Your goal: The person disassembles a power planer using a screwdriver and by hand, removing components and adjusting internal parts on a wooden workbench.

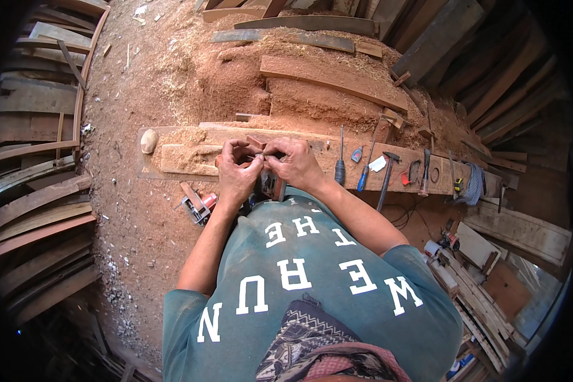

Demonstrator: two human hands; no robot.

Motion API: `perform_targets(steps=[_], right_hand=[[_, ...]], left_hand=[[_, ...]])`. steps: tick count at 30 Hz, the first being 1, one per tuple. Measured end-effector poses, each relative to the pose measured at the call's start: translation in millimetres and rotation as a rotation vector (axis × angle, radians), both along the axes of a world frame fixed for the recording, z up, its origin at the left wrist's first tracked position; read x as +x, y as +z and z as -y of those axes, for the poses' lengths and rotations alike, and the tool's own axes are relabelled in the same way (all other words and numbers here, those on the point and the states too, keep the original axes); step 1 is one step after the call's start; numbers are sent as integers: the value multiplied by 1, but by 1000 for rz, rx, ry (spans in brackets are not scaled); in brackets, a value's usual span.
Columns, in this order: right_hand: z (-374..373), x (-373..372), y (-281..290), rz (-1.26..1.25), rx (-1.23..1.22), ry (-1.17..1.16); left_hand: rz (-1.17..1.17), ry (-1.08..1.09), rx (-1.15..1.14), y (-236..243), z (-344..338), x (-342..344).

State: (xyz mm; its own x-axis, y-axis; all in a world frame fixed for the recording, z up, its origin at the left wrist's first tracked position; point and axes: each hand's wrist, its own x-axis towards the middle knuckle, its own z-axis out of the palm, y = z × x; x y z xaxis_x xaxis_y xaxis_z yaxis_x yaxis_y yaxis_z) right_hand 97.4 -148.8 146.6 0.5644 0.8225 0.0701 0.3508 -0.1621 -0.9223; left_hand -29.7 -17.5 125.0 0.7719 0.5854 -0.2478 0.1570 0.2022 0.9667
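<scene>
My left hand (239, 167) and my right hand (295, 165) meet close in front of my body, over the near edge of a wooden bench (318, 141). Thumb and fingertips of each are pinched together around something small and dark, too small to name. Just beyond the fingertips shows the end of a reddish wood piece (256, 142). Below the hands, against my shirt, a reddish-brown wooden part (280, 188) is partly hidden. Beside my left forearm sits a red and silver power tool (199, 205).
Right along the bench lie a dark-handled screwdriver (340, 167), a blue-handled screwdriver (364, 177), a hammer (386, 180), a chisel (424, 173) and a coil of cord (472, 185). A pale rounded lump (148, 141) rests at its left end. Sawdust and stacked boards (41, 210) surround it.
</scene>
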Motion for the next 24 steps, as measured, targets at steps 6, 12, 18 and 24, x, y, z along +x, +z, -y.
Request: perform_targets(steps=[6, 12, 18, 24], right_hand=[[-1, 0, 3, 97, 4, 40], [-3, -9, 0, -281, -91, -131], [-2, -8, -5, 132, -60, -61], [-7, -4, -1, 135, -168, -32]], left_hand=[[-22, 19, 0, 4, 1, 0], [-45, 27, -1, 3, 2, 2], [-22, 36, 41, -9, 1, 0], [-34, 25, 36, -10, 1, -1]])
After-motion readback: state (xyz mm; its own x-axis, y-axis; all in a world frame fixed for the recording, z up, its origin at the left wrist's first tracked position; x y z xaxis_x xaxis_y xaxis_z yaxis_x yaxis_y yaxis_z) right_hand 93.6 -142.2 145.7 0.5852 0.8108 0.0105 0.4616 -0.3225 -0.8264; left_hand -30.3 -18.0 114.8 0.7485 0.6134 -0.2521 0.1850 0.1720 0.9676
